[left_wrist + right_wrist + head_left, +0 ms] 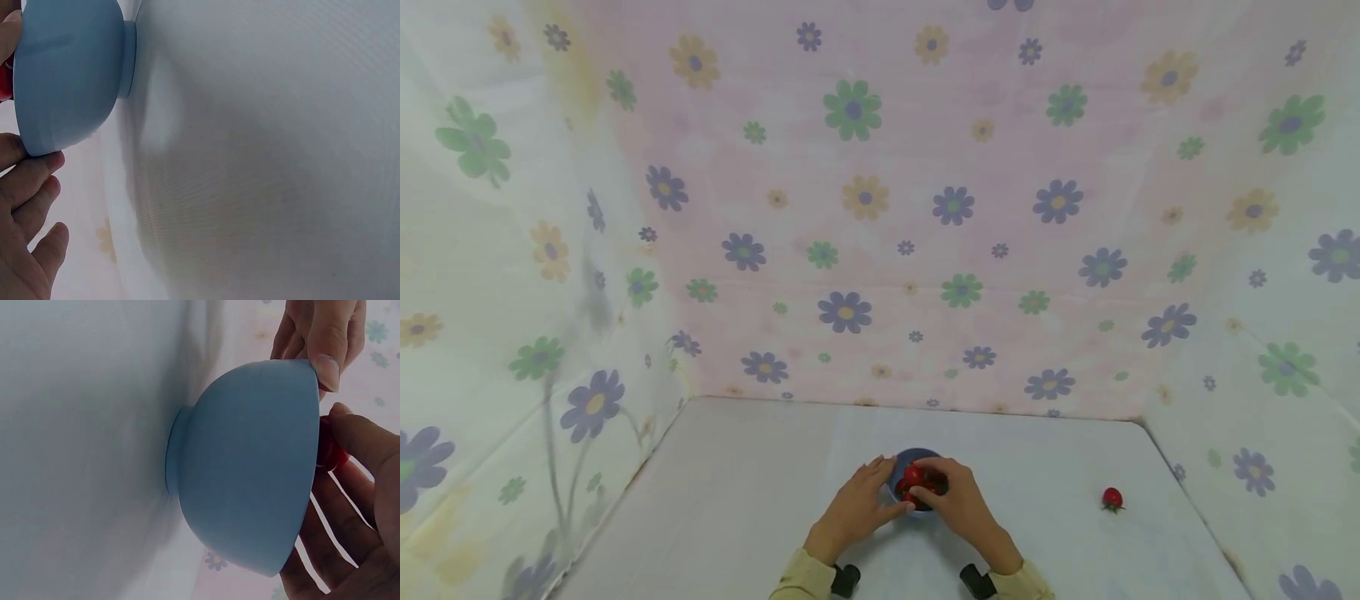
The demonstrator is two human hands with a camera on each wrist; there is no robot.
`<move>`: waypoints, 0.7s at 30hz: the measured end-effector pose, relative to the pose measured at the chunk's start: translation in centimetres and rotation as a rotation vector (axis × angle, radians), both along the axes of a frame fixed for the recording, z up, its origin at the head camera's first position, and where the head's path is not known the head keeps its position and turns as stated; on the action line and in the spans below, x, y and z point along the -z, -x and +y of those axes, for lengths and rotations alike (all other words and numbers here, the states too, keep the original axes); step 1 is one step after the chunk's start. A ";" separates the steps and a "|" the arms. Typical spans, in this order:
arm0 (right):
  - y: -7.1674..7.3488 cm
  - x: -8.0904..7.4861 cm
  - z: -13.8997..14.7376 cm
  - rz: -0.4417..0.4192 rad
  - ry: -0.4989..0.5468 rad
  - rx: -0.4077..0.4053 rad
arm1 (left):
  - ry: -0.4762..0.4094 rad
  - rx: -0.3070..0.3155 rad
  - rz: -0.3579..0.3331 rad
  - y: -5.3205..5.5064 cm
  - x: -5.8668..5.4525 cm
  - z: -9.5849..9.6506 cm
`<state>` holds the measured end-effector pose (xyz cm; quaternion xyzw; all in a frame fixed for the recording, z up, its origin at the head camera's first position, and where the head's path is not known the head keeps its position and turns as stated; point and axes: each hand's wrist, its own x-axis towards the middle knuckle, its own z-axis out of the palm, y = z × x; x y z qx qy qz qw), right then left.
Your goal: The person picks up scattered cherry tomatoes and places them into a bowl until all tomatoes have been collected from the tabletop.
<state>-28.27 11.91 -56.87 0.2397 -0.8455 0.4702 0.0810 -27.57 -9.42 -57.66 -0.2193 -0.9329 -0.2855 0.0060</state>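
A light blue bowl (pixel 917 454) stands upright on the white surface, with several red cherry tomatoes (pixel 913 475) inside. My left hand (pixel 855 506) holds the bowl at its left rim, the thumb on the near side and the fingers farther back; the left wrist view shows fingertips against the bowl's side. Over the right part of the bowl, my right hand (pixel 958 500) reaches in with thumb and fingers around a tomato. In the right wrist view, that red tomato (pixel 331 447) shows at the rim under the thumb. The hand and rim hide the bowl's other contents in part.
A single cherry tomato (pixel 1112 498) with a green calyx lies on the white tabletop (pixel 1030 467), well to the right of the bowl. Flower-patterned cloth walls (pixel 887 250) enclose the table at the back and both sides.
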 end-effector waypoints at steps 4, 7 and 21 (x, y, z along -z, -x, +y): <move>0.2 0.0 -0.4 0.006 -0.025 0.001 | -0.003 -0.003 -0.008 -0.1 -0.1 0.0; 0.4 0.0 -0.6 -0.001 -0.029 -0.008 | -0.004 -0.003 -0.007 -0.1 -0.2 0.0; -0.3 -0.9 0.6 0.003 0.003 -0.013 | -0.028 -0.001 -0.001 -0.2 -0.5 0.1</move>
